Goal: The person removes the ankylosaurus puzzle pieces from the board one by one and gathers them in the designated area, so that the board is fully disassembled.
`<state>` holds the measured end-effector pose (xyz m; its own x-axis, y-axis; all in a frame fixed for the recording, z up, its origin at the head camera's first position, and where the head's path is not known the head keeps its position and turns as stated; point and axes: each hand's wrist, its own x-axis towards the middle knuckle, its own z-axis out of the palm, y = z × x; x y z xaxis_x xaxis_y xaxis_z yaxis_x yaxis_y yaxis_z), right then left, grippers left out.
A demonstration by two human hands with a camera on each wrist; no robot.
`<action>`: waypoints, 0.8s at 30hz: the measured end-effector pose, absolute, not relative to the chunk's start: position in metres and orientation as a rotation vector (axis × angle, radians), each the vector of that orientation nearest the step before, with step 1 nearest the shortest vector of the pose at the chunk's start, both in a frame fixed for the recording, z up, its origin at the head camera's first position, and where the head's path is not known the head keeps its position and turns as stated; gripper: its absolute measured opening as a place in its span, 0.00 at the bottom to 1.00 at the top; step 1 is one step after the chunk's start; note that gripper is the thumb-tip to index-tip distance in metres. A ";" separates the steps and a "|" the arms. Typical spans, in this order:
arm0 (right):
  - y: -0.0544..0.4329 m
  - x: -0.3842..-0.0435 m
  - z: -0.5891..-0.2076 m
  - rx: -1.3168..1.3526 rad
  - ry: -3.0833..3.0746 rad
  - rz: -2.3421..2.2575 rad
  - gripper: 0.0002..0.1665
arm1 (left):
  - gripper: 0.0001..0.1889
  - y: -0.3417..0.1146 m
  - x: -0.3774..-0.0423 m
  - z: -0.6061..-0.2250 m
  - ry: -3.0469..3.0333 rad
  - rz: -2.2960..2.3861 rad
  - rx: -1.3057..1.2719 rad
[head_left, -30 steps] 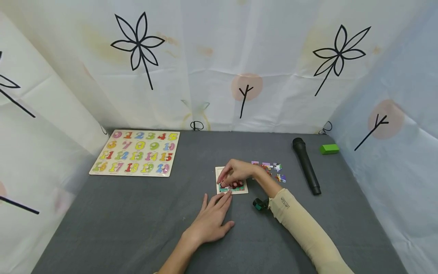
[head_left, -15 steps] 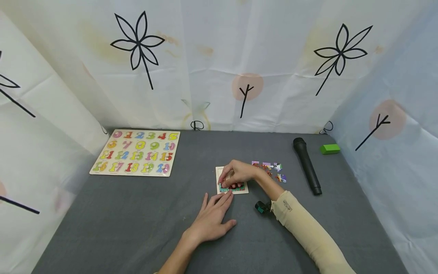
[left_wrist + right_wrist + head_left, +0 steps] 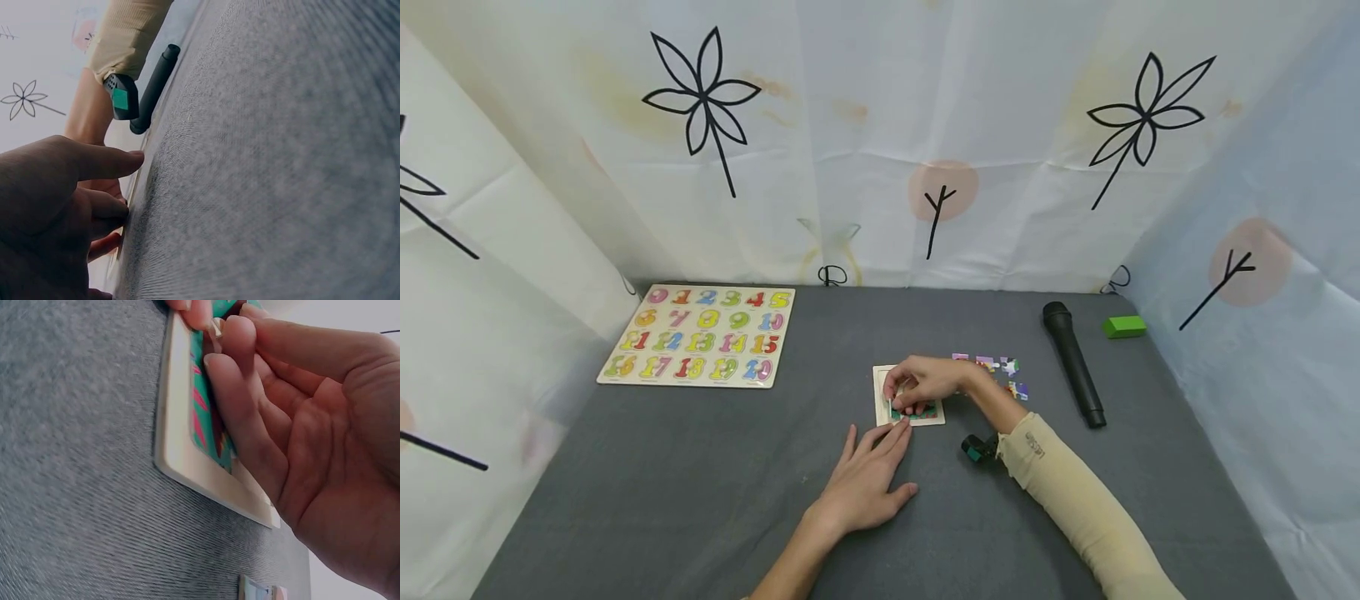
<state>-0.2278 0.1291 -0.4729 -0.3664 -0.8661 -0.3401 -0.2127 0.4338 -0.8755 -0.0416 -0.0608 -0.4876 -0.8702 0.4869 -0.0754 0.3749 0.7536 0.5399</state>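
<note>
A small jigsaw puzzle board (image 3: pixel 935 421) with a pale wooden rim lies on the grey cloth; teal, pink and dark red picture parts fill its near side. Over it my right hand (image 3: pixel 928 379) pinches a puzzle piece (image 3: pixel 216 328) between thumb and fingers, its pale edge tilted up. Much of the board is hidden under this hand. My left hand (image 3: pixel 865 483) lies with fingers extended, the fingertips at the board's near rim. In the left wrist view the left thumb (image 3: pixel 112 161) points toward the cloth.
Several loose puzzle pieces (image 3: pixel 1008 365) lie just right of the board. Farther right are a black microphone (image 3: pixel 1073 364) and a green block (image 3: pixel 1124 327). A number board (image 3: pixel 700 337) lies at the back left. White curtains (image 3: pixel 880 125) border the table.
My right hand has shifted slightly right and nearer over the board, and the pinched piece now shows its edge tilted up. The left hand has stayed nearly still.
</note>
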 end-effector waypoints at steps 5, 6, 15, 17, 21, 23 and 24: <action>0.130 -0.227 -0.474 -0.953 1.839 -0.972 0.09 | 0.42 -0.059 -0.041 -0.484 2.752 0.723 0.671; 0.129 -0.226 -0.474 -0.963 1.855 -0.976 0.09 | 0.42 -0.059 -0.041 -0.483 2.750 0.718 0.668; 0.119 -0.222 -0.478 -1.005 1.912 -1.064 0.10 | 0.42 -0.060 -0.042 -0.485 2.740 0.727 0.663; 0.120 -0.223 -0.479 -0.993 1.884 -1.097 0.10 | 0.42 -0.060 -0.043 -0.485 2.737 0.735 0.663; 0.124 -0.224 -0.479 -0.976 1.870 -1.133 0.11 | 0.41 -0.059 -0.043 -0.486 2.736 0.738 0.663; 0.127 -0.223 -0.477 -0.964 1.887 -1.153 0.12 | 0.41 -0.060 -0.043 -0.486 2.739 0.733 0.663; 0.130 -0.223 -0.476 -0.958 1.902 -1.164 0.12 | 0.41 -0.060 -0.043 -0.487 2.740 0.731 0.661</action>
